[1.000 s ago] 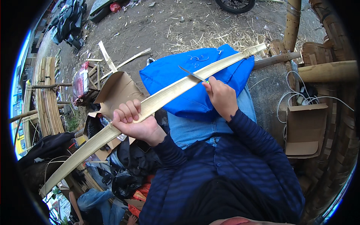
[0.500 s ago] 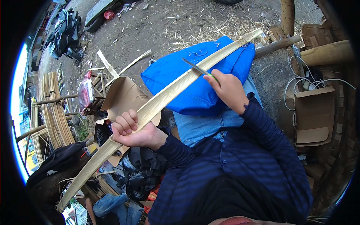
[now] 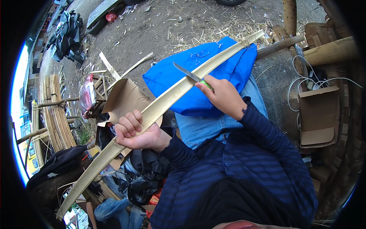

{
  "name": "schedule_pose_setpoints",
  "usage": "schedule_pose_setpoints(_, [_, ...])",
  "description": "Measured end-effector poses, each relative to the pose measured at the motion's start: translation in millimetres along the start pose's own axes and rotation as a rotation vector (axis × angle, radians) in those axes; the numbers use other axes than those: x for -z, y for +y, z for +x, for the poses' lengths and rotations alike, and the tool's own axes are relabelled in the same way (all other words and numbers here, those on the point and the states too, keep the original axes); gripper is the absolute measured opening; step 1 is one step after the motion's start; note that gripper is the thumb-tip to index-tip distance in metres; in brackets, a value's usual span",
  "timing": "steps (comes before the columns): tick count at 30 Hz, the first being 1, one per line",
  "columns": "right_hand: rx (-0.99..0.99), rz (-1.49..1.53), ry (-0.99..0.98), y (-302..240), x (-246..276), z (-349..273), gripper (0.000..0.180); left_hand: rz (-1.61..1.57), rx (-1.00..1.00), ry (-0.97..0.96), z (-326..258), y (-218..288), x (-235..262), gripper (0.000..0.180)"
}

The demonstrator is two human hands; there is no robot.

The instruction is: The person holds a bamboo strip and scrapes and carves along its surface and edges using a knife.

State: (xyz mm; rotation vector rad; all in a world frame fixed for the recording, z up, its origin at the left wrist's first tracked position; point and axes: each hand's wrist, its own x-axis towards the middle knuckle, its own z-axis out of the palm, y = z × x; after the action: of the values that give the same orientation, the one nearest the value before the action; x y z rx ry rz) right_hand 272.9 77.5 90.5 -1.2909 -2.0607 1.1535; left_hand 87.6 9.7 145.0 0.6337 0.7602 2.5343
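A long pale bamboo strip (image 3: 167, 100) runs diagonally from lower left to upper right across my lap. My left hand (image 3: 135, 131) grips it near its middle. My right hand (image 3: 223, 95) holds a knife (image 3: 187, 73) with a green handle, its blade laid against the strip's upper edge. The strip's far end rests over a blue cloth (image 3: 198, 76) draped on my knee.
A brown cardboard piece (image 3: 124, 97) lies beside my left knee. An open cardboard box (image 3: 319, 116) with white cords stands at right. Bundled bamboo strips (image 3: 55, 114) stack at left, thick bamboo poles (image 3: 329, 51) at upper right. Dark bags (image 3: 150, 173) sit below my left hand.
The knife has slid back along the strip toward me, and my right hand has come closer to my body. My left hand keeps its grip on the strip.
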Motion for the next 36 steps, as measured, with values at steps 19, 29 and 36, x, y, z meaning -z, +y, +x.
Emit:
schedule_pose_setpoints(19, [-0.079, -0.457, 0.3, 22.5, 4.0, -3.7, 0.039, -0.288, -0.043, -0.593, 4.8, 20.1, 20.2, 0.031])
schedule_pose_setpoints(29, [0.156, -0.205, 0.081, -0.2, -2.6, -10.8, 0.038, -0.185, -0.029, -0.399, 3.1, 18.4, 18.7, 0.031])
schedule_pose_setpoints(36, [-0.118, -0.405, 0.252, 49.5, 19.1, 19.5, 0.041, -0.11, -0.008, -0.172, 4.0, 25.5, 19.4, 0.033])
